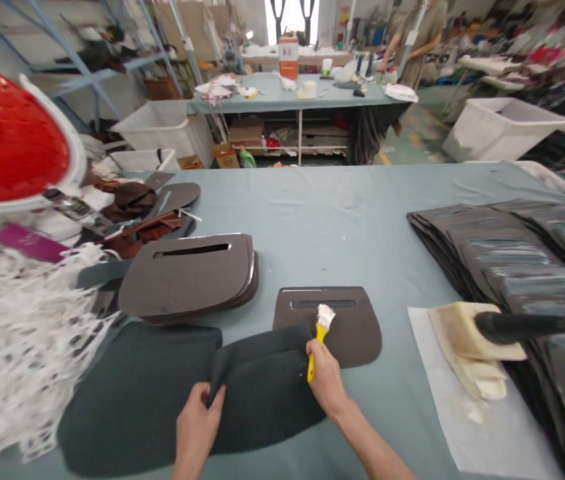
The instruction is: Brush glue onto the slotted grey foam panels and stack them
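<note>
The left hand [198,427] pinches the raised edge of a dark grey felt-like sheet [137,407] between its fingers. The right hand's [326,380] fingers wrap a yellow-handled paintbrush [314,350], its white-coated bristles over a flat brown slotted foam panel [357,340] on the grey-blue bench [362,213].

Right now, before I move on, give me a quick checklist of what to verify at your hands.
Right hand on brush: ok, gripping the yellow handle.
Bristles: ok, coated white.
Left hand on grey panel: ok, pinching its folded-up edge.
Bristles clear of brown panel: cannot tell, they sit over it.
Coating on grey panel: cannot tell, the surface is too dark.
</note>
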Demonstrator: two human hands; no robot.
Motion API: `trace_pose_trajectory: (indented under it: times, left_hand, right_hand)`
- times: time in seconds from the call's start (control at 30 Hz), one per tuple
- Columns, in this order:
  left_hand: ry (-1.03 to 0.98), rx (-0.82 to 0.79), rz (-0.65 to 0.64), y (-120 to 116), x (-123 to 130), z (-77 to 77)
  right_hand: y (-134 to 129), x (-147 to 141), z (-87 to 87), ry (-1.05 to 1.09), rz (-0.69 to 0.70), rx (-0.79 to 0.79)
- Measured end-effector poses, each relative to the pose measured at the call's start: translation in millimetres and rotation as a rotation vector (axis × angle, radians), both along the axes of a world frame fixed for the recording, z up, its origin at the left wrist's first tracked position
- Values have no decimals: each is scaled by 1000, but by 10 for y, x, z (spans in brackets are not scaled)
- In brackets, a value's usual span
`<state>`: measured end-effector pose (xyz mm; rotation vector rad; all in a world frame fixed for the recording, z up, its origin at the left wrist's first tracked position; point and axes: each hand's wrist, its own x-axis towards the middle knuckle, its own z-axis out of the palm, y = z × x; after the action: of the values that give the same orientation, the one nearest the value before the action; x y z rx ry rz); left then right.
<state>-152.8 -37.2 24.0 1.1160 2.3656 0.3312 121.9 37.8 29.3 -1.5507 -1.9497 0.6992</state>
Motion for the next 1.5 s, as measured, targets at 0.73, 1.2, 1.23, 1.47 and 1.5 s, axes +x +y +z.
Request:
trace_pose_trajectory:
  times: [0.73,1.2,1.23,1.47,1.5]
  left_hand:
    - [-80,430,-263,872,1271,-157]
    - [354,811,-39,1144,-221,873]
    - [363,823,-52,1195,-367,895]
    - [413,742,-194,1344,-964,787]
    - [403,724,-203,1338,-1004,768]
  right_hand:
    - [369,1403,-312,-484,-483,123]
    - [1093,-423,1287,211,-228,249]
    - [1144,-733,1431,293,-189,192]
    - [1419,-3065,1700,586,273,-77]
    - [1452,-3327,1646,573,326,-85]
